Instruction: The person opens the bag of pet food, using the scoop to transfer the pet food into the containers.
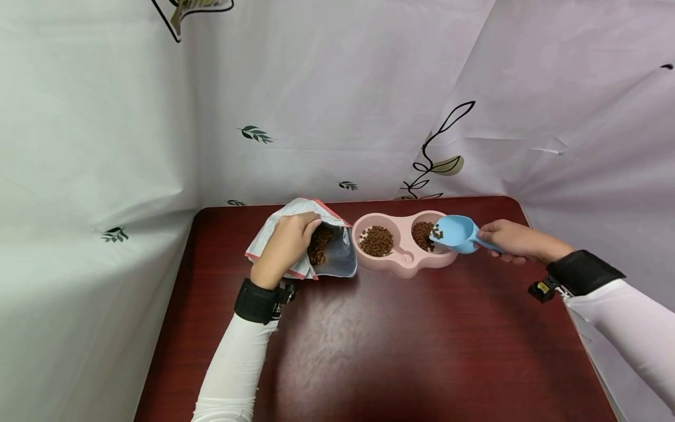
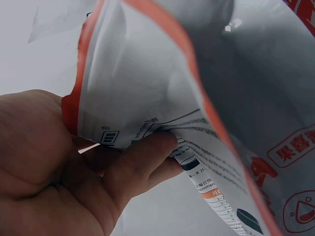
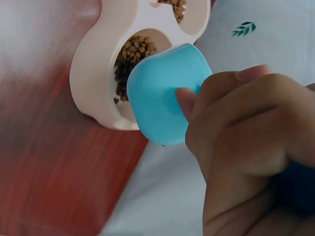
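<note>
My right hand [image 1: 507, 239] grips the handle of a light blue scoop [image 1: 454, 232], tilted over the right bowl of a pink double pet bowl [image 1: 405, 262]. A few brown kibble pieces sit at the scoop's lip, above the kibble [image 1: 422, 234] in that bowl. More kibble [image 1: 377, 241] lies in the left bowl. With thumb and fingers, my left hand [image 1: 287, 243] pinches the edge of a white food bag [image 2: 142, 83] with red trim. The bag lies with its silver mouth facing the bowls, kibble [image 1: 319, 243] showing inside.
Everything stands near the back edge of a dark red table [image 1: 401, 346]. A white curtain [image 1: 337, 105] with leaf prints hangs behind and along the sides. The bag's mouth is close beside the pink bowl's left end.
</note>
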Motion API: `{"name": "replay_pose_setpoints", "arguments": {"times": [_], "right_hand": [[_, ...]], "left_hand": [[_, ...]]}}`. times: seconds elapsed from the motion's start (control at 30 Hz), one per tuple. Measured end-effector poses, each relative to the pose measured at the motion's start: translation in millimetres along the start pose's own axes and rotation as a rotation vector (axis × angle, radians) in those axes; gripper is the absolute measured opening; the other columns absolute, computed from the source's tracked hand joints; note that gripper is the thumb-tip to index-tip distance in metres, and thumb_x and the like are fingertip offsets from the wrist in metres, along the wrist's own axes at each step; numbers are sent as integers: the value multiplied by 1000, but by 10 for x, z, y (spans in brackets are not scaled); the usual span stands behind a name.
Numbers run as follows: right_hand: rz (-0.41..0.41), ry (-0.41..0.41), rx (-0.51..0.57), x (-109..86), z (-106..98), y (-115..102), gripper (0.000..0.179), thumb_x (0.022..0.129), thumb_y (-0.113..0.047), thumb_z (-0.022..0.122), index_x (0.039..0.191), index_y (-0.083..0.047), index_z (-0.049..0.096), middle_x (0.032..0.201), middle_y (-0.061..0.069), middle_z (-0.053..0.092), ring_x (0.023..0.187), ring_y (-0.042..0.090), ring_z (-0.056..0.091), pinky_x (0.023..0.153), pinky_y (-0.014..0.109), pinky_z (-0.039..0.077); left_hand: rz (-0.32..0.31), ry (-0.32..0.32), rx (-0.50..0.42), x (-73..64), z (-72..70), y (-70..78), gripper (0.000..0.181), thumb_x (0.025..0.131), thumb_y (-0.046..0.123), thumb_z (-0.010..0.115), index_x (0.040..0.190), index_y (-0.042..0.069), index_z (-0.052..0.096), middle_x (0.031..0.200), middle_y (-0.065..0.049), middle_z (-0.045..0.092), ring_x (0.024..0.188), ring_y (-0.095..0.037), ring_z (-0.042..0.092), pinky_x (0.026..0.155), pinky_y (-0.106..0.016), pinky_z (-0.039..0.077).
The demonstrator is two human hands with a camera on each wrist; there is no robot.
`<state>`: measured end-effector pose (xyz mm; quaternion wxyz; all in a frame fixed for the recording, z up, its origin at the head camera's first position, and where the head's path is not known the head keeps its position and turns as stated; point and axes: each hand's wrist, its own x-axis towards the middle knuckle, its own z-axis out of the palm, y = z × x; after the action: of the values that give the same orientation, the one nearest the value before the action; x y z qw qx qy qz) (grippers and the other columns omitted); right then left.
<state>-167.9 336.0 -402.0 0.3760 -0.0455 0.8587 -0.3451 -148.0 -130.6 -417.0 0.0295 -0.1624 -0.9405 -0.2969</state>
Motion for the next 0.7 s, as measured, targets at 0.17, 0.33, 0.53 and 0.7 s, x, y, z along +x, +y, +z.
{"name": "replay_pose_setpoints", "arguments": {"times": [0.17,0.33,0.53,0.7], "right_hand": [[-64,122,-285,13,81,-61,27,110,-19,43,99,0,59,69,3,49,53,15,42,50,32,39],[-102,215,-482,16,181,-107,24,107,-15,48,95,1,61,74,5,50,65,19,48,59,34,39],[-105,244,-494,0,239,-101,24,107,-15,47,93,-1,60,74,5,50,65,18,47,59,34,39],[-111,273,-455,-63,239,-60,24,109,-18,47,100,-1,62,74,3,51,65,18,49,59,34,40]], "left_hand": [[-8,-3,-1,0,2,3,29,108,20,57,125,5,74,125,-12,74,122,-29,68,101,-47,55],[-7,-3,-6,3,6,-2,28,108,19,57,124,6,75,125,-11,74,121,-28,68,101,-47,55],[-10,-6,-8,-4,5,1,29,108,20,56,125,6,75,125,-11,74,122,-28,68,102,-47,55],[-19,-12,-7,-6,13,1,29,108,20,56,126,6,74,127,-11,73,123,-28,67,103,-46,54]]}}
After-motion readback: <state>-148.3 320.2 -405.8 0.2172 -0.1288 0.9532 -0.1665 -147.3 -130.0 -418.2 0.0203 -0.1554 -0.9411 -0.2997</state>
